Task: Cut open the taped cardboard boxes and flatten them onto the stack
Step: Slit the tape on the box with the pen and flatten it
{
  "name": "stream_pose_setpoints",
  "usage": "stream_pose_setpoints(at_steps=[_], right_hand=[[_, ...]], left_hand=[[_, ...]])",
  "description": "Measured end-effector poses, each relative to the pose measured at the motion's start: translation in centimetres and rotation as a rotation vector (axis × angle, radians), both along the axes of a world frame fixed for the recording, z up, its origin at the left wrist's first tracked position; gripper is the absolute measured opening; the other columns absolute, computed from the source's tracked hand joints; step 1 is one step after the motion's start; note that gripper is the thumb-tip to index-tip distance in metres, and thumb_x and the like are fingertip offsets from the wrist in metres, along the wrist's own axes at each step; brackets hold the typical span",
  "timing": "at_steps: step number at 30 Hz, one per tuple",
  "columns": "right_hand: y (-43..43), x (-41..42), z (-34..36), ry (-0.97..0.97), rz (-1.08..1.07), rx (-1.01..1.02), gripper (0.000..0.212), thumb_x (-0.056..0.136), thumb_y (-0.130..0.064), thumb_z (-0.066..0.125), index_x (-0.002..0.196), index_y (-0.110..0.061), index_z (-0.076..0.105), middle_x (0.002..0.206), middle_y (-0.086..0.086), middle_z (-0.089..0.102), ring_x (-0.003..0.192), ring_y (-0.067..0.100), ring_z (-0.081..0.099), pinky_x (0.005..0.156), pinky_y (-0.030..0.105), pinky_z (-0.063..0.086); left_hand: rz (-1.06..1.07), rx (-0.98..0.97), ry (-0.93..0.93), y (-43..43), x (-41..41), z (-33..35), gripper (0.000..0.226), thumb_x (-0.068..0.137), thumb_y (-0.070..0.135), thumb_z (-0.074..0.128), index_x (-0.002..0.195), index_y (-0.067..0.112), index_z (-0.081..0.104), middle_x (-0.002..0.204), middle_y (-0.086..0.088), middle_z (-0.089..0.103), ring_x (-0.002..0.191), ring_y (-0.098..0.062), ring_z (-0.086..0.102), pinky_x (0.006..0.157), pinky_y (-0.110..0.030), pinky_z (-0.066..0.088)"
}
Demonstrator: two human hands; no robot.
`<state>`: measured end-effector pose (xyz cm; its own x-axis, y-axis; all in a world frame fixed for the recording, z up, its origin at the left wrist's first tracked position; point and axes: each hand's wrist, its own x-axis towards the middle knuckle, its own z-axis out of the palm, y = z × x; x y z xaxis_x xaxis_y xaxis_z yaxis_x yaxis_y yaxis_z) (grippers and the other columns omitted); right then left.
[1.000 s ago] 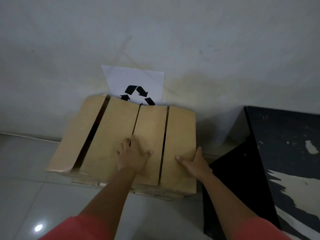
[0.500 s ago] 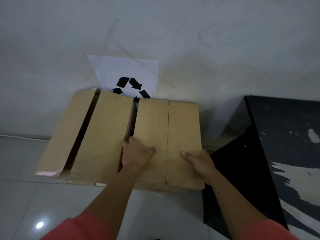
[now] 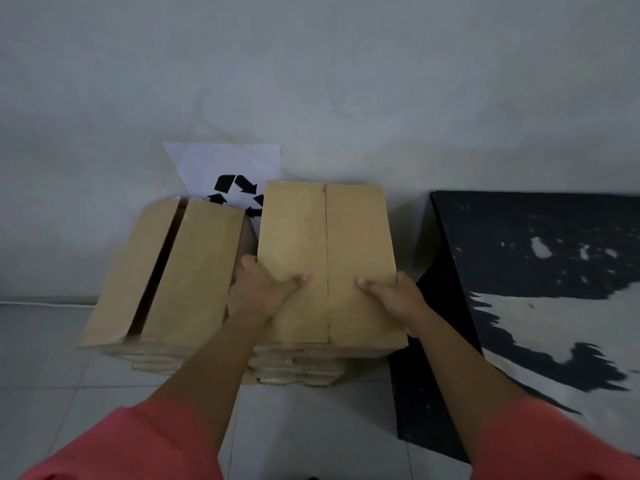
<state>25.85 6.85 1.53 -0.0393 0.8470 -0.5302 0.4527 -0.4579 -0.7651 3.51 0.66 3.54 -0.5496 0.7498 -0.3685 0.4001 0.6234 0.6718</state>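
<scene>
Both hands (image 3: 329, 296) grip flattened box (image 3: 325, 237) atop stack (image 3: 294, 368).

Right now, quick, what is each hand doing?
Left hand: grips the flattened box by its left edge, thumb on top.
Right hand: grips its right edge, thumb on top.

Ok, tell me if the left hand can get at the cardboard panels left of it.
Probably yes, but not freely: the left hand grips the folded cardboard and must let go first. The panels lie right beside it with nothing between.
</scene>
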Motion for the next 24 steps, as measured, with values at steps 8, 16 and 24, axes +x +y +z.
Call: stream_pose_setpoints(at_steps=[8, 16, 24], right_hand=[[-0.7, 8.4, 10.6, 0.038, 0.036, 0.125, 0.071, 0.075, -0.053, 0.071, 0.129, -0.013, 0.047, 0.123, 0.004, 0.056, 0.109, 0.024, 0.054, 0.095, 0.043, 0.045], [-3.9, 22.8, 21.1, 0.074, -0.037, 0.317, 0.07, 0.073, -0.054, 0.073, 0.127, -0.013, 0.054, 0.125, 0.006, 0.059, 0.109, 0.028, 0.057, 0.091, 0.04, 0.047], [-6.6, 38.8, 23.6, -0.026, -0.108, 0.342, 0.066, 0.073, -0.054, 0.073, 0.123, -0.013, 0.058, 0.122, 0.007, 0.061, 0.107, 0.028, 0.059, 0.096, 0.044, 0.047]], left_hand=[[-0.11, 0.122, 0.106, -0.1, 7.3, 10.1, 0.126, 0.038, 0.092, 0.063, 0.135, 0.016, 0.037, 0.135, -0.005, 0.052, 0.12, -0.029, 0.053, 0.095, -0.044, 0.047], [-0.157, 0.331, 0.19, -1.5, 21.4, 19.7, 0.101, 0.057, 0.077, 0.071, 0.125, 0.012, 0.036, 0.125, -0.008, 0.051, 0.112, -0.03, 0.054, 0.089, -0.045, 0.049], [-0.225, 0.322, 0.107, -2.0, 37.7, 19.6, 0.101, 0.061, 0.077, 0.069, 0.129, 0.011, 0.034, 0.131, -0.009, 0.05, 0.117, -0.032, 0.053, 0.09, -0.043, 0.047]])
